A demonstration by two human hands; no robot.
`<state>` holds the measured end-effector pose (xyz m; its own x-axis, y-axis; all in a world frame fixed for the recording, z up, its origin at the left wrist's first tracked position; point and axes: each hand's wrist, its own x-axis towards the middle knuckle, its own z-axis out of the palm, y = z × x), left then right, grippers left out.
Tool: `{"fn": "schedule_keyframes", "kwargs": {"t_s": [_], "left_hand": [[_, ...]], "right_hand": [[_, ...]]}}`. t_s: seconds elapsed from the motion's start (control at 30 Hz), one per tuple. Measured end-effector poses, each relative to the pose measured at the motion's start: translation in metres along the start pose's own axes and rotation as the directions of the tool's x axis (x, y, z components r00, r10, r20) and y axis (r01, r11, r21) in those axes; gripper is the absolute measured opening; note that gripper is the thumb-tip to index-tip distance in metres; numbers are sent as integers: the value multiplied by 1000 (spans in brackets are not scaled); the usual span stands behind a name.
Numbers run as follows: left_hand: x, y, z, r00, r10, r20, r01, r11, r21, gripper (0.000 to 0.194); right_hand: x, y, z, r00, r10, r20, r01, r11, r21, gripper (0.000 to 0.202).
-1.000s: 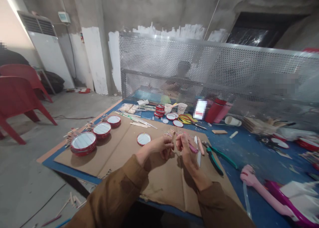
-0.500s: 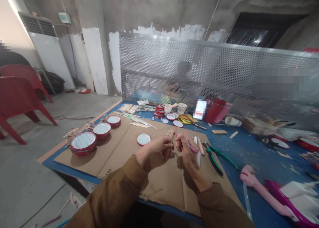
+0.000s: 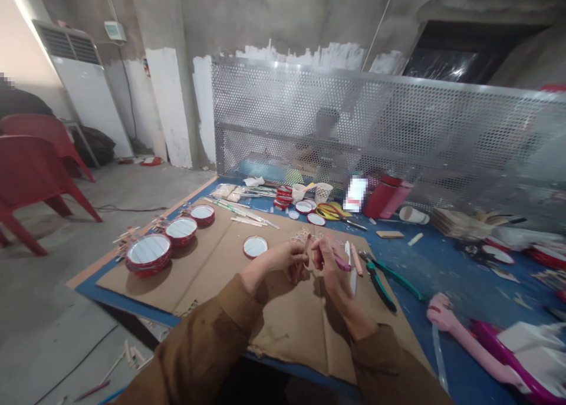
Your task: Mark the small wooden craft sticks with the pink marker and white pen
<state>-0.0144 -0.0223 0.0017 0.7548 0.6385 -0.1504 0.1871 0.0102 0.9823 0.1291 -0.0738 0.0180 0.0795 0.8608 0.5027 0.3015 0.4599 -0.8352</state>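
Both hands are close together over the cardboard sheet. My left hand is closed, with a short brown stick standing up at its fingertips. Just right of it, my right hand is curled in a pinch; whatever lies between its fingers is too small to make out. A purple-pink tool shows beside the right hand, partly covered by it. Small pale rings lie behind the hands. To the left is a white disc with a red rim. Green-handled pliers rest to the right.
Stacks of red-rimmed discs stand along the left side of the cardboard. Scissors, paper cups and a red bottle are at the back, before a perforated metal screen. A pink hammer-shaped object lies at right.
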Motion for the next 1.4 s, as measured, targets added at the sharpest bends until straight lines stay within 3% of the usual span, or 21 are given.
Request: {"fn": "schedule_keyframes", "kwargs": {"t_s": [0.7, 1.4], "left_hand": [[-1, 1, 1, 1000, 6, -17, -6, 1000, -4, 18], [2, -5, -3, 1000, 16, 15, -16, 1000, -11, 22]], "right_hand": [[0, -8, 0, 996, 80, -34, -75, 990, 118, 49], [1, -11, 1, 999, 51, -3, -50, 993, 108, 45]]}}
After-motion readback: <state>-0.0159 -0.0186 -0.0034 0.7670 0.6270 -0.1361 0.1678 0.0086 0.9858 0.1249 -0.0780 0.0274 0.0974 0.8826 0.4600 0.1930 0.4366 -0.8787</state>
